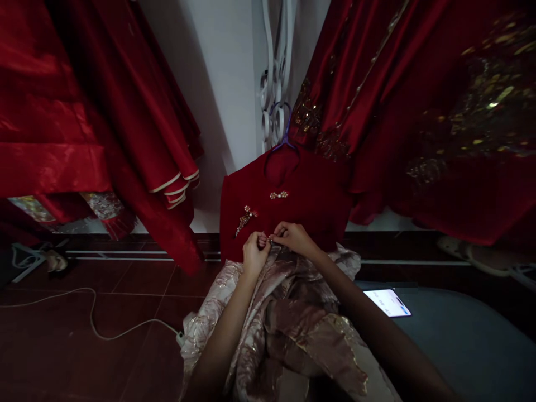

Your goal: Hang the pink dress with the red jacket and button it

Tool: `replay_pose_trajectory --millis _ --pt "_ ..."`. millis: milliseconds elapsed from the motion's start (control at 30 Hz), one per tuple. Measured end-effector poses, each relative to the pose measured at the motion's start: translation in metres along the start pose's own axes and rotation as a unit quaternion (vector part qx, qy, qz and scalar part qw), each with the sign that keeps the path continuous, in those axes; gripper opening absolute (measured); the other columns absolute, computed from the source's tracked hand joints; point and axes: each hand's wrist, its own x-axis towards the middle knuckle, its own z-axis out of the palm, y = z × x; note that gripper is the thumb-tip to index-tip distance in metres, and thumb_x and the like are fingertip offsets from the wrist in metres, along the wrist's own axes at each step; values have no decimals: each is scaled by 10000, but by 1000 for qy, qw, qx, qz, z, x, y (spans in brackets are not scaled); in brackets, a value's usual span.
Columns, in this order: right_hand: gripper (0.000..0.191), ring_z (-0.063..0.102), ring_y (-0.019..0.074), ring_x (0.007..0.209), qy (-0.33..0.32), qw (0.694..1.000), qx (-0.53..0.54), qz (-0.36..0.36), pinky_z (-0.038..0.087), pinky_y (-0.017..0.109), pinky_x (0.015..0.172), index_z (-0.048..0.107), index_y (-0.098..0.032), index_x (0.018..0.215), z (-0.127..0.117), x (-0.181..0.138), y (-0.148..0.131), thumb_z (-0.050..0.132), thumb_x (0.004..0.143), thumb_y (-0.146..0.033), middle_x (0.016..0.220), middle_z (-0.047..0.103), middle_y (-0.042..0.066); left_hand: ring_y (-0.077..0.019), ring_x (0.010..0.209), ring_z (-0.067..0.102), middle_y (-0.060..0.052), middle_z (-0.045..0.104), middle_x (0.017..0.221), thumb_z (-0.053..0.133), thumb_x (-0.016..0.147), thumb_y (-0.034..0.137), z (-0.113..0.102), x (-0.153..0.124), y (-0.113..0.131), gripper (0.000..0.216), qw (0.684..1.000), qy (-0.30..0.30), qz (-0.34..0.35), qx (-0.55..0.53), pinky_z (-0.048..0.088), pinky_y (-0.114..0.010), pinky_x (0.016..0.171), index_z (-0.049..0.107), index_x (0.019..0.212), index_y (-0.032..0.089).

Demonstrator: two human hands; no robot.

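Right hand (295,237): thumb and forefinger pressed together, pinching a small glinting piece (270,240), too small and dim to name. Left hand (256,251): fingers curled inward, tips meeting the right ones at the same spot; whether they grip the piece, cannot tell.

Piece sits at the far edge of the patterned cloth (288,318) over the lap, just in front of the red garment (310,184). Cloth brownish and pale, rumpled, with shiny gold lines. Garment deep red, plain-faced, round-necked, on a purple hanger (286,138). On its front: a pearl-and-gold clasp (278,195) below the neckline, and a gold flower ornament (246,219) with a hanging tail, lower and toward its left edge as seen.

Room: hands work in a narrow space between garment front and lap. Hanging red clothes (159,111) on the left stand well apart from the hands; a strip of white wall (228,84) shows between them and the garment.

Pose: both forearms reach forward, converging, wrists low, backs of hands uppermost. Right forearm passes near the grey-green surface (460,335), where a lit phone (387,302) lies by the far left corner. White cable (104,337) crosses the floor at left.
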Motion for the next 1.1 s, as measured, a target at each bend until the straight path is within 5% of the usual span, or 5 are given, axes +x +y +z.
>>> replay_pose_trajectory --millis 333,767,933,1100 --pt "210 664 153 672 35 998 51 -21 516 232 596 607 -168 775 8 4 14 648 698 -359 770 690 51 -93 640 574 6 606 720 607 707 203 4 4 -5 155 999 7 -40 -28 477 -219 645 558 850 168" --pt "239 673 165 651 6 979 201 34 553 259 597 575 -168 746 5 9 24 683 659 -362 690 667 29 -136 785 556 -24 544 885 557 783 183 -2 5 5 165 990 -15 61 130 431 -231 708 600 937 221" --pt "223 665 156 643 8 983 182 21 547 259 608 582 -160 748 4 10 24 665 669 -352 705 668 35 -123 756 583 -28 593 844 555 800 223 -3 5 3 98 997 -8 49 59 470 -230 693 610 876 193" --pt "212 667 156 668 20 990 140 8 534 246 605 606 -157 770 4 8 20 659 673 -338 728 682 49 -110 699 621 -18 646 776 603 732 223 2 5 1 132 996 1 -36 -85 526 -228 637 617 854 173"
